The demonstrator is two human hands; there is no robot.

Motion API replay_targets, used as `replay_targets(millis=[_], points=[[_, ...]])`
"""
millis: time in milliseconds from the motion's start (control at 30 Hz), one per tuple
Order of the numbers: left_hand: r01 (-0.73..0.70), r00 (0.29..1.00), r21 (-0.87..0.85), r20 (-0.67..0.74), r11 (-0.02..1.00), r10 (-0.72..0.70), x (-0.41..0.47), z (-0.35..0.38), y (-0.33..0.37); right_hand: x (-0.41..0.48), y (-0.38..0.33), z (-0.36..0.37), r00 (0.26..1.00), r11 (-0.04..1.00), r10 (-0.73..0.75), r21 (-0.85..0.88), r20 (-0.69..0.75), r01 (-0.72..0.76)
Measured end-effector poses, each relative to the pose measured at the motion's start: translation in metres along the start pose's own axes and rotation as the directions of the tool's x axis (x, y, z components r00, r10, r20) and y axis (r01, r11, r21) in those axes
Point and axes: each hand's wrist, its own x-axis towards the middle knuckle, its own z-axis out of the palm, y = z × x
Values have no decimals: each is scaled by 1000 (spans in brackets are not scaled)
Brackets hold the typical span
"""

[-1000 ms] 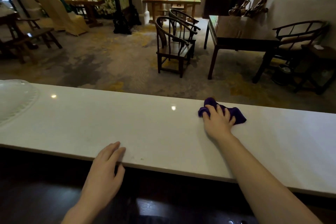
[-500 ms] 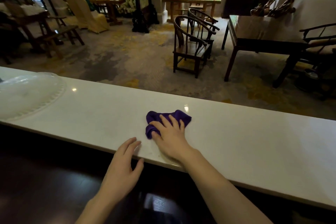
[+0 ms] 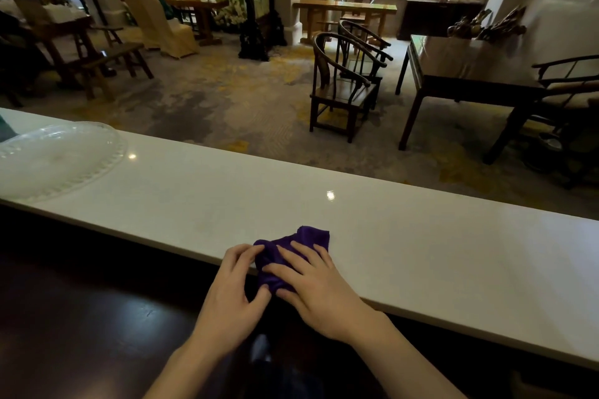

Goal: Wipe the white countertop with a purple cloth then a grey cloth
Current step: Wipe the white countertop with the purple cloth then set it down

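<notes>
The purple cloth [image 3: 293, 253] lies bunched at the near edge of the white bench [image 3: 421, 236], part of it hanging over that edge toward the person. The right hand [image 3: 316, 288] lies flat on top of the cloth with its fingers spread, pressing it down, thumb under the near fold. The left hand [image 3: 231, 291] sits just beside it on the left, fingertips touching the cloth's left side and thumb pinching toward the lower fold, so both hands are together on the cloth. Far along the bench to the left stands a clear glass plate [image 3: 61, 159] with a scalloped rim, well apart from the hands. Beyond the bench, on a patterned carpet [image 3: 227, 107], stand dark wooden armchairs [image 3: 343, 87] and a dark table [image 3: 470, 74]. Below the bench's near edge runs a dark glossy surface [image 3: 97, 317]
</notes>
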Motion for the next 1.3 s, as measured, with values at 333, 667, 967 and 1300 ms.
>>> replay_targets(millis=[333, 667, 967, 1300], points=[[-118, 983, -20, 138, 993, 120, -11, 22, 21, -70, 16, -26, 941, 951, 281, 189, -186, -246], [167, 928, -466, 371, 869, 21, -7, 50, 78, -137, -5, -78, 736, -6, 676, 998, 46, -56], [698, 666, -606, 745, 380, -34, -71, 105, 93, -206, -3, -18, 665, -308, 722, 949, 191, 61], [653, 695, -332, 621, 681, -363, -140, 210, 49, -261, 20, 108, 303, -171, 903, 903, 304, -394]])
